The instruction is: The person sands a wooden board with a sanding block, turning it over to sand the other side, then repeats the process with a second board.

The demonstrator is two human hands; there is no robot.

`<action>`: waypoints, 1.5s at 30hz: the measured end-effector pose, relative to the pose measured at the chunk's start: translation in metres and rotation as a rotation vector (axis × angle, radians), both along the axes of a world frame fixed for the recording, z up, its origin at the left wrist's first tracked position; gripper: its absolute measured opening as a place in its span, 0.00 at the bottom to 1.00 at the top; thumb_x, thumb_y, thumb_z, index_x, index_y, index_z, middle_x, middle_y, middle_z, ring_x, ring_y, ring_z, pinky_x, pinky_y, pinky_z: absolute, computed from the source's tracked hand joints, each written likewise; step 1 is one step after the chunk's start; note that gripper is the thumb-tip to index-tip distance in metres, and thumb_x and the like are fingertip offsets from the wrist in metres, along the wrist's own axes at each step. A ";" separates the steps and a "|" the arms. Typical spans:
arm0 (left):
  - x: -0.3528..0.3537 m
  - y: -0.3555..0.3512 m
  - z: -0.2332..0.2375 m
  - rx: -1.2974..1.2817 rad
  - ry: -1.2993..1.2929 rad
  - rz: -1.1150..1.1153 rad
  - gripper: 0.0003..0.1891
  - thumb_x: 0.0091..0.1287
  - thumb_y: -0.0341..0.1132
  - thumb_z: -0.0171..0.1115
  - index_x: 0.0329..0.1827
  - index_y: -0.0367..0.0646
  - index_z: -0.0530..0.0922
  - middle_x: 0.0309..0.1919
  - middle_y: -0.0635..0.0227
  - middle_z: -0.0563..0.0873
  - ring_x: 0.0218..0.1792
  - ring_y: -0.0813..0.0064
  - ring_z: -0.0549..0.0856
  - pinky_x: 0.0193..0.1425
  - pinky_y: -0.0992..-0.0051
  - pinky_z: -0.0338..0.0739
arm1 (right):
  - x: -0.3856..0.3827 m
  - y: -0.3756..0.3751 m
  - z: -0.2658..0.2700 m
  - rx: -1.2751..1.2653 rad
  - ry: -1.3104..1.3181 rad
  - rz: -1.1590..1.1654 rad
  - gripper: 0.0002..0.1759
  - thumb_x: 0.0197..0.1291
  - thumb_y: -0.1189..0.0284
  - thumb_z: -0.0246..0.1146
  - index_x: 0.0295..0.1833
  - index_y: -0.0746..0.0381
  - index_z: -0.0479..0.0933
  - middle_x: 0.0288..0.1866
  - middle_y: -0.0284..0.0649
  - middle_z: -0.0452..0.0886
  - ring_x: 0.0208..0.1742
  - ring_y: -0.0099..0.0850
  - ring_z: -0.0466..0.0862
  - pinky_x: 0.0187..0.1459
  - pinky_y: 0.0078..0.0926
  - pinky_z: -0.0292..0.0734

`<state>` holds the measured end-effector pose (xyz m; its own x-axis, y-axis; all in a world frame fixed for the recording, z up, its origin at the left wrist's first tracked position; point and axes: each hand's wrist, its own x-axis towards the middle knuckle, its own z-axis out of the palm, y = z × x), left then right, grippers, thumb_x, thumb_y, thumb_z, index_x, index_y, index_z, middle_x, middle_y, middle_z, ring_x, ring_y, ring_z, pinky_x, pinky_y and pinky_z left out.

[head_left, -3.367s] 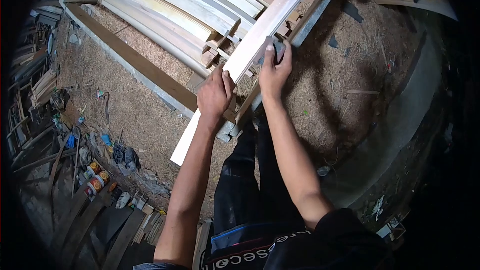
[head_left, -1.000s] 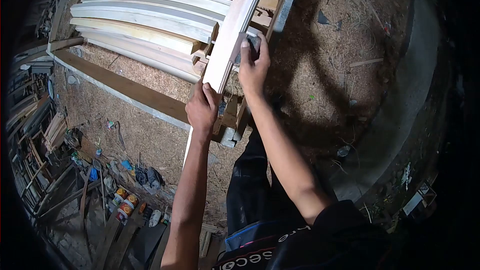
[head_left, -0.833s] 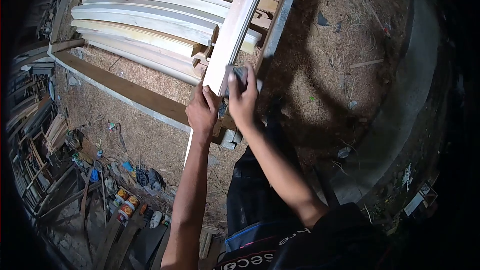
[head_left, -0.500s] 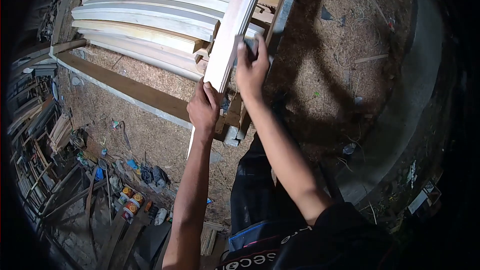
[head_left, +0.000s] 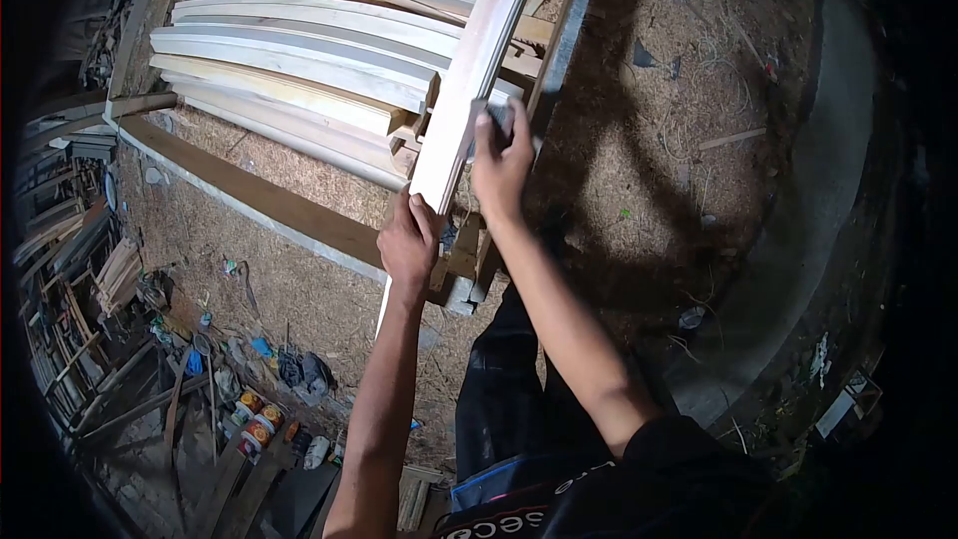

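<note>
A long pale wooden moulding (head_left: pixel 464 90) with a grooved right edge slants away from me over the frame. My left hand (head_left: pixel 407 240) is closed around its near end, thumb on top. On the moulding's right edge, my right hand (head_left: pixel 502 165) presses a dark grey piece of sandpaper (head_left: pixel 495 120), pinched between thumb and fingers. The underside of the sandpaper is hidden. Several similar pale mouldings (head_left: pixel 309 50) lie side by side to the left, their near ends close to the held one.
A wooden frame (head_left: pixel 259 202) with pale edges runs under the mouldings. Scrap wood (head_left: pixel 75 289) is heaped at the far left, with orange-and-white containers (head_left: pixel 261 421) at lower left. Sawdust-covered ground (head_left: pixel 649 160) and a concrete strip (head_left: pixel 798 260) lie to the right.
My right hand has slid slightly nearer to me along the moulding with the sandpaper. My left hand keeps its grip. The whole view has shifted a little.
</note>
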<state>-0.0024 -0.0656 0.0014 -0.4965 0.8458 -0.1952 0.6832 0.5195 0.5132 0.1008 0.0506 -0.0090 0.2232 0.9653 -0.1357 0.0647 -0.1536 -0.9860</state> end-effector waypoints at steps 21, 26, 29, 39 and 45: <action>0.003 0.004 0.006 0.040 -0.032 -0.002 0.19 0.80 0.40 0.47 0.60 0.38 0.80 0.40 0.42 0.88 0.41 0.41 0.88 0.44 0.52 0.82 | 0.013 0.096 0.003 -0.013 0.028 -0.039 0.29 0.70 0.71 0.65 0.70 0.74 0.67 0.62 0.62 0.77 0.64 0.45 0.80 0.65 0.37 0.75; 0.002 0.001 0.003 0.076 -0.018 -0.015 0.19 0.80 0.41 0.46 0.62 0.40 0.78 0.38 0.43 0.87 0.39 0.41 0.88 0.42 0.51 0.82 | 0.027 0.159 0.002 -0.004 0.088 0.041 0.30 0.70 0.70 0.64 0.70 0.76 0.66 0.60 0.62 0.78 0.61 0.45 0.82 0.63 0.37 0.76; 0.003 0.003 0.006 0.030 -0.012 -0.010 0.19 0.80 0.40 0.47 0.61 0.37 0.79 0.38 0.42 0.88 0.39 0.41 0.88 0.43 0.51 0.82 | 0.026 0.145 -0.003 0.065 -0.049 0.028 0.32 0.71 0.68 0.65 0.71 0.76 0.64 0.61 0.62 0.78 0.62 0.44 0.81 0.64 0.36 0.76; 0.002 0.009 0.005 0.079 0.027 -0.021 0.18 0.79 0.39 0.47 0.61 0.37 0.78 0.37 0.43 0.88 0.37 0.42 0.88 0.43 0.52 0.82 | 0.024 0.098 0.008 -0.050 0.131 0.088 0.29 0.74 0.70 0.62 0.73 0.75 0.63 0.65 0.62 0.75 0.65 0.49 0.79 0.64 0.39 0.77; 0.008 0.007 0.006 0.059 0.030 0.016 0.17 0.79 0.38 0.47 0.61 0.39 0.79 0.38 0.44 0.88 0.37 0.43 0.88 0.42 0.54 0.82 | 0.024 0.121 -0.007 0.049 -0.023 0.048 0.32 0.74 0.65 0.62 0.73 0.74 0.62 0.68 0.65 0.72 0.68 0.51 0.77 0.68 0.40 0.75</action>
